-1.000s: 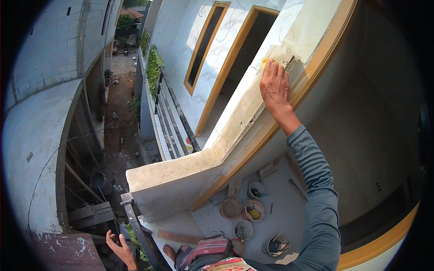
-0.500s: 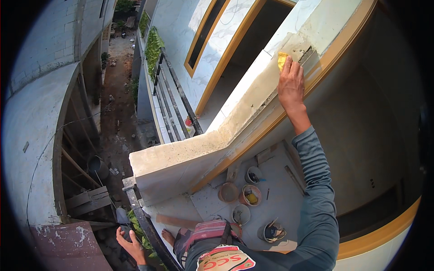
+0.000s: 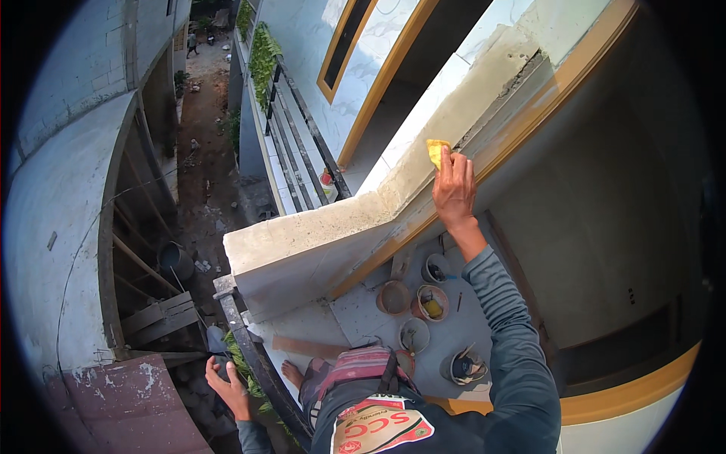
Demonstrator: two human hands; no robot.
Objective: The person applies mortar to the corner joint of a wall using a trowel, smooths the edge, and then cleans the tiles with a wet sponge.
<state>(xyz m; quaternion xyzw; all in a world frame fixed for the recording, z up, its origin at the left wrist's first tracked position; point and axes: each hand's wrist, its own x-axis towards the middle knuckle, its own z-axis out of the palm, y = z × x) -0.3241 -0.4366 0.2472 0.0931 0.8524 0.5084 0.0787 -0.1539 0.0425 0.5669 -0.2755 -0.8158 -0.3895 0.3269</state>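
Note:
A yellow sponge [image 3: 435, 150] is pinched in the fingers of my right hand [image 3: 455, 191]. It rests at the rough cement top of a low wall [image 3: 318, 231], just past the bend where the wall angles away to the upper right. Beside the sponge, a dark gap runs along the wall's right edge next to a yellow-brown trim [image 3: 522, 130]. My left hand [image 3: 228, 388] hangs low at the left, its fingers curled but apart, with nothing in it. It is nearest the black metal railing [image 3: 252, 349] and some green leaves [image 3: 240, 363].
Several buckets stand on the tiled floor below, among them an orange one [image 3: 393, 298] and a dark one holding tools [image 3: 463, 366]. A plank [image 3: 310, 346] lies near my foot. Beyond the railing drops a dirt alley [image 3: 203, 144] with rubble and a person walking far off.
My right hand has drawn the sponge back along the wall top, toward me and to the left. My left hand has risen slightly. The view has shifted a little.

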